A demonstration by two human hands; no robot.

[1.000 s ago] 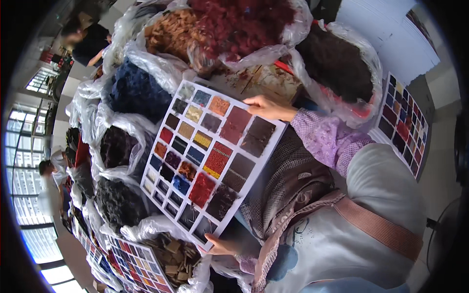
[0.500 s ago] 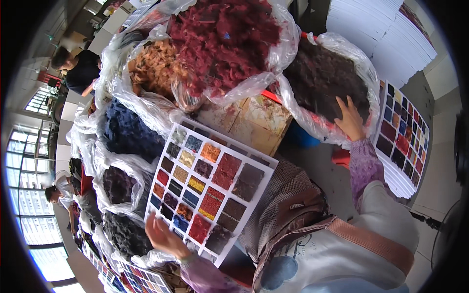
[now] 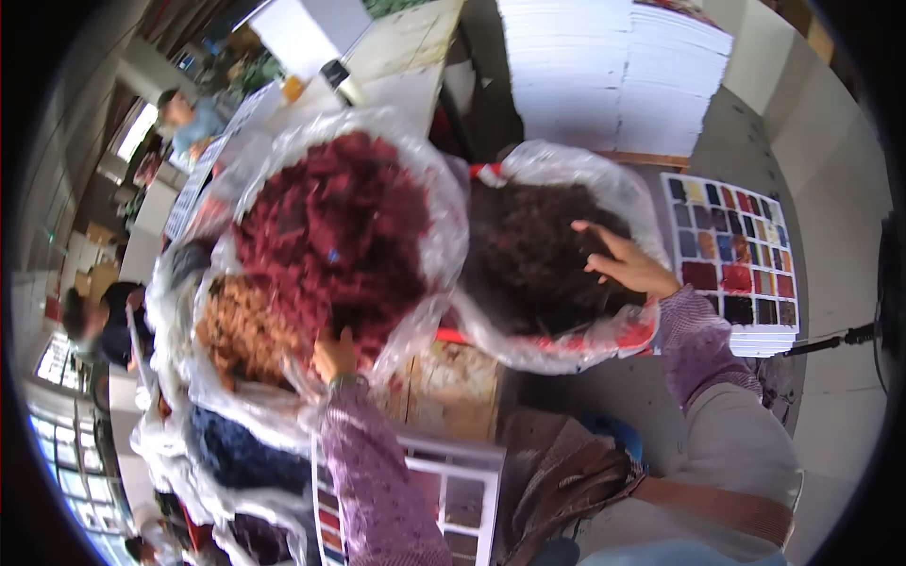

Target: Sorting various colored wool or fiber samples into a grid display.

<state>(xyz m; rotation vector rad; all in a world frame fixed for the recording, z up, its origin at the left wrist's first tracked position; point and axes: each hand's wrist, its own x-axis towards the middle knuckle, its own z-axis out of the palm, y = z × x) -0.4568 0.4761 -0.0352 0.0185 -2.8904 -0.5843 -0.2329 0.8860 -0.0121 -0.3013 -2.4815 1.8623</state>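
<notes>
My left hand [image 3: 335, 357] reaches to the lower edge of the heap of maroon fibre tufts [image 3: 354, 222], near its border with the orange tufts [image 3: 241, 330]. Its fingertips are blurred and partly lost against the fibre, so its grip is unclear. Over the dark brown fibre [image 3: 538, 245], my right hand [image 3: 630, 266] is open, fingers apart, the index finger stretched toward the heap. Clear plastic bag liners [image 3: 444, 203] surround the heaps. Below my left forearm lies a white sample card [image 3: 486, 457] with coloured swatches, partly covered by the sleeve.
Navy fibre [image 3: 250, 453] fills a bag at the lower left. A stained board [image 3: 453, 387] lies between the bags and the sample card. Stacked white sheets [image 3: 566, 80] stand behind, and another swatch card [image 3: 675, 245] tops a pile at right. People [image 3: 193, 123] are at the far left.
My left hand has moved from the sample card up to the maroon fibre. My right hand stays over the brown fibre, its fingers now pointing more to the left. The view has shifted.
</notes>
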